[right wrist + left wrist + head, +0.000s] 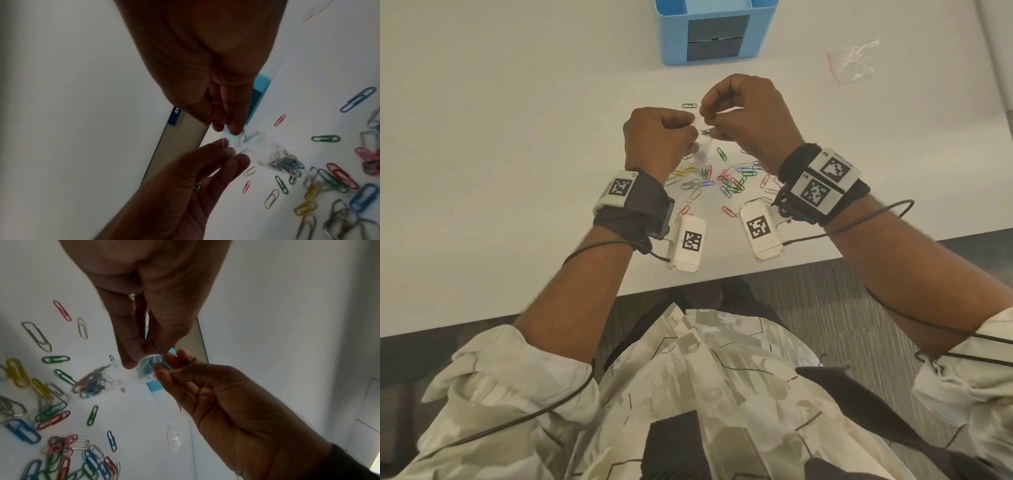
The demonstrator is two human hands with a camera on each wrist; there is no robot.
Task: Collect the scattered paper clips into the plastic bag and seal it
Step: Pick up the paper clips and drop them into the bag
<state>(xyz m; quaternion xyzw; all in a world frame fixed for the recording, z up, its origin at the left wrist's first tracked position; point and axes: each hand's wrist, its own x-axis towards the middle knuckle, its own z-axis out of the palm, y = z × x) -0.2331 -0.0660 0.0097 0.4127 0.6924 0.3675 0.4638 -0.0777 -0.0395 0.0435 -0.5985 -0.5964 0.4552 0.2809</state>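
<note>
A small clear plastic bag (123, 376) was held above the table (517, 137) by its mouth, pinched on one side by the left hand (657, 140) and on the other by the right hand (750, 116). The fingers of both hands were curled, with thumb and fingertips pressed on the bag's top edge; whether the strip was being pulled apart or pressed closed could not be told. A tangled cluster of collected clips (92, 382) was seen hanging in the bottom of the bag, so part of the gathering was judged done.

Much was judged left. Many loose paper clips (722, 181) in several colours lay scattered on the table at about six o'clock from the hands, between the two wrists, with a few strays near the bag. The sealing was judged not yet finished, since those clips were outside the bag.

At one o'clock from the hands a second clear bag (854, 61) lay flat, well apart. At twelve o'clock a blue organiser (717, 32) stood at the table's far side.
</note>
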